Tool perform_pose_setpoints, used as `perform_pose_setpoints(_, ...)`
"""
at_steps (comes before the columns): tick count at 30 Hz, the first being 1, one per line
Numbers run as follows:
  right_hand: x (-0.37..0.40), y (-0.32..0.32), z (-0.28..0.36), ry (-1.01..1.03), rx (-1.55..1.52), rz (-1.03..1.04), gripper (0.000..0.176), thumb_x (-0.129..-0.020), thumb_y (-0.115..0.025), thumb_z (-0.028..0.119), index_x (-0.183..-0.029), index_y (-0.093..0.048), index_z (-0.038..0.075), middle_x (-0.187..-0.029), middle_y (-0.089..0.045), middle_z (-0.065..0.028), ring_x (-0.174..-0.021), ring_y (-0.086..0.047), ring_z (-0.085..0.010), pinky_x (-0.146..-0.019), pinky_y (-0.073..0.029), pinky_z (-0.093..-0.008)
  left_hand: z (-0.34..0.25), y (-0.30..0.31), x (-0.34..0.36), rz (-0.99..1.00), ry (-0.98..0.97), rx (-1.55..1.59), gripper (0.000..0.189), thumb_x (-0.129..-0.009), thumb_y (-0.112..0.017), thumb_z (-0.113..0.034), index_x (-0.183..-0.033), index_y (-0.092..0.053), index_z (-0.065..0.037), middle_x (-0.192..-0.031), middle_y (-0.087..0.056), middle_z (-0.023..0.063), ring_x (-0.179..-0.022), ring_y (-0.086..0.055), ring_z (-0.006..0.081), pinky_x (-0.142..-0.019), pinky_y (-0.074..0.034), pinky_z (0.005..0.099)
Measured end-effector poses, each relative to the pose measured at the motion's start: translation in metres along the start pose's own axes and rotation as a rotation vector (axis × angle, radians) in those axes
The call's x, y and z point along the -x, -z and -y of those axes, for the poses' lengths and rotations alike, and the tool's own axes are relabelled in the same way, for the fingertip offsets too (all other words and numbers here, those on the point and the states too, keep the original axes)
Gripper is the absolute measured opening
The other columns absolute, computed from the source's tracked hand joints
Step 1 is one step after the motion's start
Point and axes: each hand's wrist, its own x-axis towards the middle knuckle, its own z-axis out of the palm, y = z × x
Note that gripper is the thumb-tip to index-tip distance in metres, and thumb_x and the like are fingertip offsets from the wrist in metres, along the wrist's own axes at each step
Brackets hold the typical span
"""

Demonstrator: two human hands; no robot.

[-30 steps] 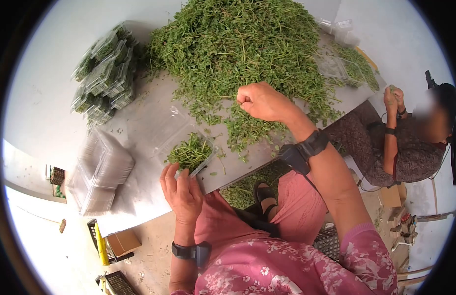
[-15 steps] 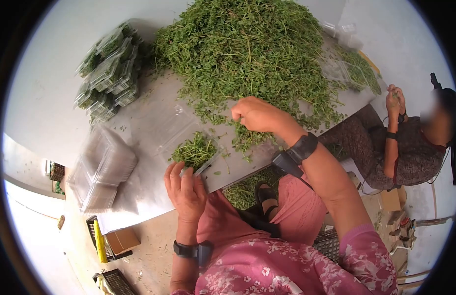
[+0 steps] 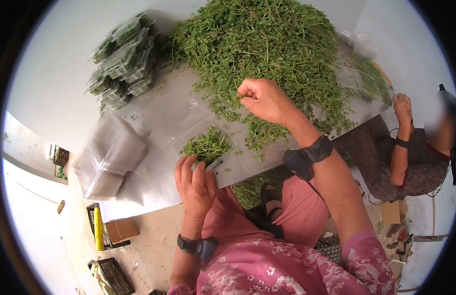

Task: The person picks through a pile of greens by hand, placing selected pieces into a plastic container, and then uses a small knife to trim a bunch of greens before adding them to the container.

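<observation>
A clear plastic clamshell box [image 3: 219,160] lies with its lid open on the table, and leafy green sprigs [image 3: 206,146] fill its base. At the box's near edge rests my left hand [image 3: 196,186], its fingers apart and touching the rim. My right hand [image 3: 267,101] is over the near side of a large heap of green sprigs [image 3: 260,44]. Its fingers are curled together in a pinch; what they hold, if anything, is mostly hidden. A loose clump of sprigs [image 3: 260,135] lies below that hand, to the right of the box.
Filled, closed boxes [image 3: 122,61] are stacked at the back left. Nested empty boxes [image 3: 110,155] stand on the table's left end. Across to the right sits a co-worker, with a hand [image 3: 402,108] raised near another box of greens [image 3: 373,81]. Black crates [image 3: 112,275] are on the floor.
My right hand has lifted slightly away from the loose clump toward the heap, fingers more curled. My left hand stays at the box edge. The whole view has shifted a little.
</observation>
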Motion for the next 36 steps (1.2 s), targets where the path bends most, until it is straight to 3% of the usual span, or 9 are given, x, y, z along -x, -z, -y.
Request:
perform_pose_setpoints(5,-0.006,-0.051,0.015,0.185,-0.147,-0.015,0.023,-0.087,-0.068,0.006,-0.108,-0.064,0.0,-0.094,-0.072,-0.0105,-0.077,-0.066,-0.0141,-0.07,-0.055,-0.0314,0.0,0.001,0.0,0.02,-0.009,-0.007,0.03,-0.078,-0.068,0.0,-0.107,-0.063,0.001,-0.12,-0.06,0.0209,-0.117,-0.054,0.0451,-0.097,-0.047,0.0527)
perform_pose_setpoints(6,0.001,-0.051,0.027,0.189,-0.115,0.012,0.03,-0.087,-0.07,0.008,-0.116,-0.062,0.0,-0.105,-0.072,-0.0135,-0.082,-0.07,-0.0181,-0.075,-0.057,-0.033,0.0,0.001,0.0,0.021,-0.01,-0.008,0.03,-0.078,-0.068,0.0,-0.107,-0.063,0.001,-0.12,-0.059,0.0209,-0.117,-0.054,0.0452,-0.097,-0.047,0.0527)
perform_pose_setpoints(9,0.0,-0.05,0.017,0.309,-0.013,-0.047,0.035,-0.087,-0.07,0.008,-0.12,-0.061,0.001,-0.109,-0.071,-0.0137,-0.083,-0.07,-0.0192,-0.075,-0.057,-0.0327,0.001,0.001,0.0,0.024,-0.011,-0.009,0.03,-0.078,-0.068,0.0,-0.107,-0.063,0.001,-0.12,-0.059,0.0209,-0.117,-0.054,0.0453,-0.097,-0.046,0.0527)
perform_pose_setpoints(16,0.008,0.009,-0.028,0.12,0.198,0.109,0.013,-0.083,-0.067,0.002,-0.096,-0.068,-0.001,-0.077,-0.071,-0.0131,-0.071,-0.07,-0.0221,-0.066,-0.054,-0.0346,0.001,0.0,0.001,0.014,-0.007,-0.001,0.032,-0.076,-0.068,0.0,-0.108,-0.063,0.001,-0.12,-0.06,0.0204,-0.118,-0.054,0.045,-0.097,-0.047,0.0527)
perform_pose_setpoints(19,0.017,0.014,-0.041,0.047,0.255,0.22,0.019,-0.08,-0.065,-0.002,-0.099,-0.068,-0.001,-0.082,-0.07,-0.0144,-0.074,-0.069,-0.026,-0.069,-0.054,-0.037,-0.002,0.001,0.0,0.007,0.002,0.003,0.029,-0.077,-0.068,0.002,-0.106,-0.063,0.0,-0.12,-0.06,0.0196,-0.117,-0.055,0.0445,-0.097,-0.047,0.0516)
perform_pose_setpoints(25,0.024,-0.003,-0.036,0.018,0.301,0.298,0.028,-0.078,-0.061,-0.008,-0.102,-0.069,0.002,-0.102,-0.065,-0.0171,-0.096,-0.065,-0.0324,-0.081,-0.052,-0.0422,-0.002,0.0,-0.001,0.002,-0.007,0.004,0.028,-0.078,-0.068,0.003,-0.105,-0.063,0.0,-0.12,-0.06,0.0191,-0.117,-0.054,0.0444,-0.097,-0.047,0.0512)
perform_pose_setpoints(31,0.019,-0.01,-0.037,-0.05,0.383,0.381,0.017,-0.08,-0.06,-0.007,-0.094,-0.065,0.002,-0.107,-0.061,-0.015,-0.104,-0.059,-0.0315,-0.083,-0.049,-0.042,-0.002,0.0,-0.001,0.004,-0.015,0.004,0.027,-0.079,-0.068,0.002,-0.105,-0.063,0.0,-0.119,-0.059,0.0188,-0.117,-0.054,0.0443,-0.097,-0.046,0.0514)
perform_pose_setpoints(34,0.018,0.001,-0.035,0.054,0.326,0.262,0.01,-0.08,-0.061,-0.006,-0.087,-0.061,0.001,-0.098,-0.063,-0.014,-0.095,-0.062,-0.03,-0.078,-0.049,-0.0423,-0.002,0.0,-0.001,0.007,-0.01,0.001,0.027,-0.079,-0.068,0.002,-0.106,-0.063,0.0,-0.119,-0.059,0.0188,-0.117,-0.054,0.0442,-0.098,-0.046,0.0514)
perform_pose_setpoints(36,0.015,0.006,-0.034,-0.014,0.315,0.291,0.008,-0.081,-0.061,-0.005,-0.087,-0.061,0.001,-0.089,-0.064,-0.0125,-0.086,-0.063,-0.0297,-0.074,-0.05,-0.0419,-0.001,0.001,-0.001,0.012,-0.006,-0.001,0.027,-0.08,-0.068,0.002,-0.106,-0.063,0.0,-0.119,-0.059,0.0187,-0.117,-0.053,0.0441,-0.098,-0.046,0.0513)
